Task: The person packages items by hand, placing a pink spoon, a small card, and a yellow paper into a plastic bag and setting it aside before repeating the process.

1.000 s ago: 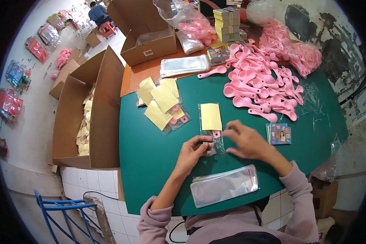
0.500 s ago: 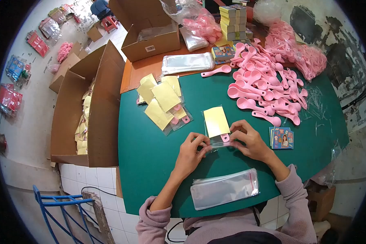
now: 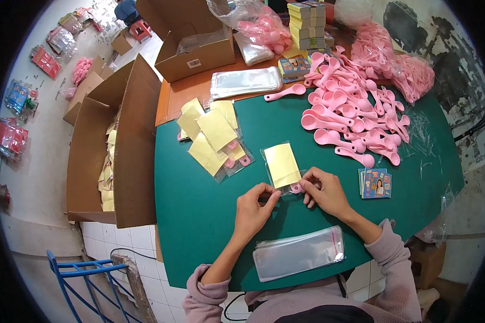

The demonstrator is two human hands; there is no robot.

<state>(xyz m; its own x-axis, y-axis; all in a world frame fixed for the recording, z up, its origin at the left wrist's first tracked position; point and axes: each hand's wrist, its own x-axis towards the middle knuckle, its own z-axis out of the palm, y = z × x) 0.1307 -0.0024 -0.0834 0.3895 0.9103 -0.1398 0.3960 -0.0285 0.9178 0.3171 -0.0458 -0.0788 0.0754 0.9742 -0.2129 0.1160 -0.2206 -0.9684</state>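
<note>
Both hands are at the lower end of a clear plastic bag [image 3: 268, 171] on the green table. Inside it lie a yellow card [image 3: 283, 163] and a pink measuring spoon, of which just the handle end [image 3: 296, 188] shows. My left hand [image 3: 255, 211] pinches the bag's lower left corner between thumb and forefinger. My right hand [image 3: 324, 192] pinches the lower right edge beside the spoon handle. Nearer my body lies a stack of clear plastic bags [image 3: 299, 253]. A few blue picture cards [image 3: 376, 184] sit right of my right hand.
Filled bags with yellow cards [image 3: 216, 129] lie in a pile at the left. A large heap of pink spoons [image 3: 350, 116] covers the back right. A tall cardboard box [image 3: 137, 151] stands against the table's left side. More clear bags [image 3: 245, 83] lie at the back.
The bag's lower flap, stretched out between my hands before, now looks folded up against the bag. The bag is tilted a little and shifted slightly left.
</note>
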